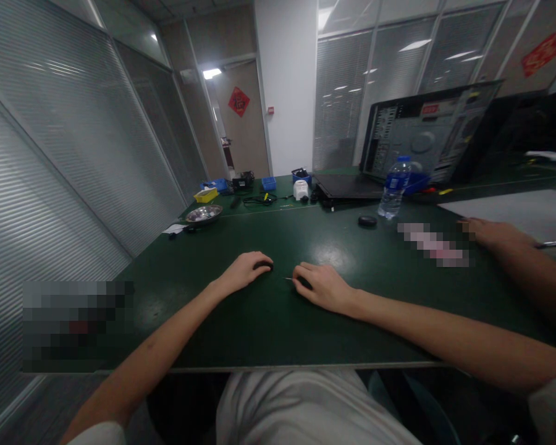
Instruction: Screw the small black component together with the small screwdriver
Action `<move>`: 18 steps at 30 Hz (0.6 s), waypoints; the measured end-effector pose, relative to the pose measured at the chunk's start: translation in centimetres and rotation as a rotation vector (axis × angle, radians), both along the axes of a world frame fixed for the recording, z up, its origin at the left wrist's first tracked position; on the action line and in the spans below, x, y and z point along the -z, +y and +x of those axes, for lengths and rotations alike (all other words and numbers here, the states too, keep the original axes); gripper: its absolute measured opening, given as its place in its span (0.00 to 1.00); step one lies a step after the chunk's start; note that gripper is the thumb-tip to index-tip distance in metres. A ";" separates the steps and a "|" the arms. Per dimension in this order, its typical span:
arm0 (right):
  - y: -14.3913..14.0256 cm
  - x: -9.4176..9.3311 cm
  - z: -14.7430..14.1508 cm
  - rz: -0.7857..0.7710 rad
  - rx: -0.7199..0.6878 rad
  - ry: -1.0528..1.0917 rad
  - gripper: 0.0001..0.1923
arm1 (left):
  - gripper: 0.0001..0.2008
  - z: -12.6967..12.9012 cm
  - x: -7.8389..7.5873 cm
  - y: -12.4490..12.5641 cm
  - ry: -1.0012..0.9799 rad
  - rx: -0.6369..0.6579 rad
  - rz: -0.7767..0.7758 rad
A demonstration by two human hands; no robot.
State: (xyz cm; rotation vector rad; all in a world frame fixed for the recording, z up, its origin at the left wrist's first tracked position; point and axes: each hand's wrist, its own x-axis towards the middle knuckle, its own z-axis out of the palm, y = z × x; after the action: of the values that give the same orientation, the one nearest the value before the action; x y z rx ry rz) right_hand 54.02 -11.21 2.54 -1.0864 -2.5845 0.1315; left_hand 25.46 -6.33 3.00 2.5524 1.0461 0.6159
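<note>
My left hand (248,271) rests on the green table (241,334), its fingers curled round a small black object (265,265) that is mostly hidden. To the right of it, my right hand (323,285) lies on its side with thumb and fingers pinched together. A thin metal tool (287,279) pokes out of that pinch toward the left; the rest of it is hidden in the hand, so its exact kind cannot be told. A short gap separates the tool's tip from the black object.
Another person's hand (498,233) lies at the right by a white sheet (514,210). Beyond my hands are a black oval object (367,220), a water bottle (393,191), an open computer case (412,136), a metal dish (204,214) and a yellow tray (206,195).
</note>
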 end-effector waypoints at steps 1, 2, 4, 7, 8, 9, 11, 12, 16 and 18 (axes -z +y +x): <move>0.0 0.0 0.0 -0.001 0.000 0.000 0.10 | 0.13 -1.1 0.1 0.8 -0.009 -0.043 -0.003; 0.0 0.0 0.0 -0.003 -0.001 0.001 0.10 | 0.13 -2.5 0.1 1.7 -0.014 -0.093 -0.006; 0.0 0.0 0.0 -0.009 -0.004 0.000 0.10 | 0.13 -5.7 0.3 3.4 -0.005 -0.215 -0.021; 0.0 -0.1 0.1 -0.017 -0.009 0.004 0.10 | 0.14 -11.6 0.3 5.8 0.058 -0.465 -0.057; 0.0 -0.2 0.1 -0.019 -0.013 0.007 0.10 | 0.14 -13.7 0.3 6.4 0.094 -0.550 -0.076; 0.0 -0.2 0.1 -0.021 -0.017 0.008 0.10 | 0.15 -15.9 0.3 6.7 0.132 -0.626 -0.092; 0.0 -0.2 0.2 -0.023 -0.020 0.007 0.10 | 0.15 -20.0 0.2 7.0 0.212 -0.794 -0.107; 0.0 -0.2 0.2 -0.024 -0.021 0.006 0.10 | 0.15 -21.8 0.1 6.9 0.232 -0.864 -0.102; 0.0 -0.1 0.2 -0.023 -0.015 0.004 0.10 | 0.15 -27.3 0.0 5.5 0.260 -1.100 -0.068; 0.0 -0.1 0.2 -0.024 -0.015 0.007 0.10 | 0.15 -28.7 0.0 5.0 0.256 -1.166 -0.050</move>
State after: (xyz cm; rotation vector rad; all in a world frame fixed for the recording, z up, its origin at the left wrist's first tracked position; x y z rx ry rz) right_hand 54.17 -11.20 2.64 -1.0728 -2.5920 0.1703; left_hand -3.24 -1.31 3.02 1.7690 2.5821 0.4682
